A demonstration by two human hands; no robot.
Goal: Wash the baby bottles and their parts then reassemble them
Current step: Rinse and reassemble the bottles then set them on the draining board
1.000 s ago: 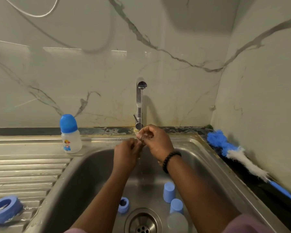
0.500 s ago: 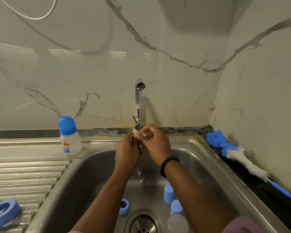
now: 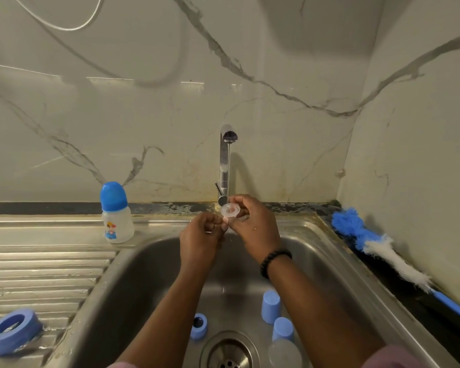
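My right hand (image 3: 252,227) pinches a clear silicone teat (image 3: 230,210) by its round flange, under the thin water stream from the tap (image 3: 225,160). My left hand (image 3: 201,235) is curled just left of it, fingertips touching the teat's lower edge. An assembled baby bottle (image 3: 116,213) with a blue cap stands on the sink ledge at left. In the basin lie two blue caps (image 3: 271,306) (image 3: 283,329), a blue collar ring (image 3: 198,326) and a clear bottle body (image 3: 284,353). Another blue collar ring (image 3: 12,331) rests on the drainboard.
The steel sink basin (image 3: 144,274) has its drain (image 3: 229,351) at the bottom centre. A ribbed drainboard (image 3: 37,274) stretches left. A blue and white bottle brush (image 3: 377,243) lies on the dark counter at right, against the marble wall.
The hands have parted slightly; the teat's round flange now shows between my right fingers, turned toward the camera under the stream. The view dipped slightly.
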